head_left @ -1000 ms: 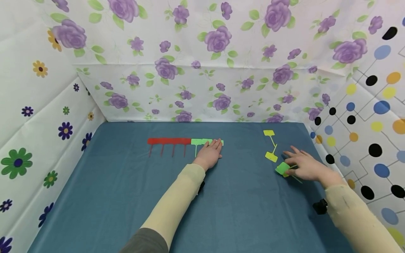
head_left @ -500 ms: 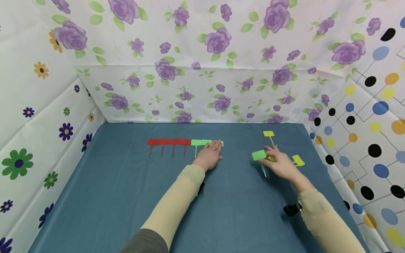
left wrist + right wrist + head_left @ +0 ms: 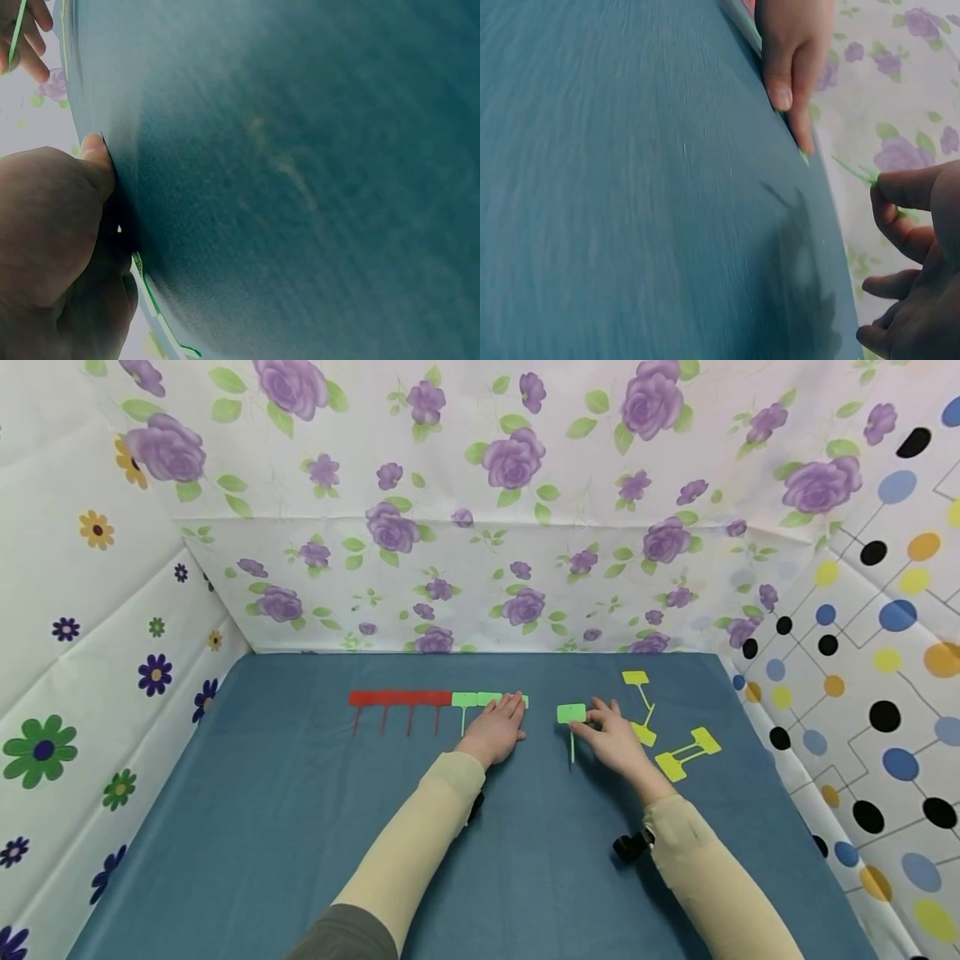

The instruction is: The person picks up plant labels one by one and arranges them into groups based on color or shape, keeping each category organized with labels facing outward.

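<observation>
My left hand lies flat, fingers straight, over the right end of a row of T-shaped plant labels. The left part of that row is red labels; the right part is green labels, partly covered by my fingers. Just right of the row, my right hand pinches a single green plant label between thumb and forefinger, its head up and stem toward me. In the right wrist view, the pinched label's thin green stem shows at the fingertips of my right hand, above the cloth.
Several yellow plant labels lie scattered to the right, one partly behind my right hand. Blue cloth covers the table. A flowered sheet rises at the back, and a dotted sheet stands along the right.
My right hand has moved left from the yellow labels toward the row, carrying the green plant label and turning it upright. More yellow labels are uncovered. My left hand stays in place.
</observation>
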A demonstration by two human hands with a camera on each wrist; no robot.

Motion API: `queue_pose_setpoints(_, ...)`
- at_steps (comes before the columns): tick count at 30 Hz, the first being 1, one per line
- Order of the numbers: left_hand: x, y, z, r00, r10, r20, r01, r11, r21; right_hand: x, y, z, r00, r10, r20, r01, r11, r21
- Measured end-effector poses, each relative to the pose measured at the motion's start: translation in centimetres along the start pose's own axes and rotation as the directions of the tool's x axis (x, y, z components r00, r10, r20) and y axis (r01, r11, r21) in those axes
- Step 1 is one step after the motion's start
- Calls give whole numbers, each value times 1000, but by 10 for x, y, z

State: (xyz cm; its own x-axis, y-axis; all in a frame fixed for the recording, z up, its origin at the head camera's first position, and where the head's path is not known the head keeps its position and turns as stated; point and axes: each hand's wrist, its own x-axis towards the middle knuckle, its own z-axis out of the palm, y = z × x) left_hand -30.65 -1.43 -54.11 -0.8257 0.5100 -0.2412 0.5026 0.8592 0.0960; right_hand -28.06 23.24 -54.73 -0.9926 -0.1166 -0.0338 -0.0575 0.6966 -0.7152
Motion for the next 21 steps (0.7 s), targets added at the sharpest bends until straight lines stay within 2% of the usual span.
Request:
queue_pose_setpoints(8,0,0,1,1000,-11,-19,11,1000,4,16,-16,21,999,42,-25,-42,999,0)
queue_pose_setpoints(16,0,1,3,999,-25,-30,25,1000,1,38,-26,38,996,75,-58,-79,993,-87)
queue_pose_setpoints(21,2,1,4,999,-39,-20,39,999,-17,47,-31,41,994,76,-75,-87,984,-157)
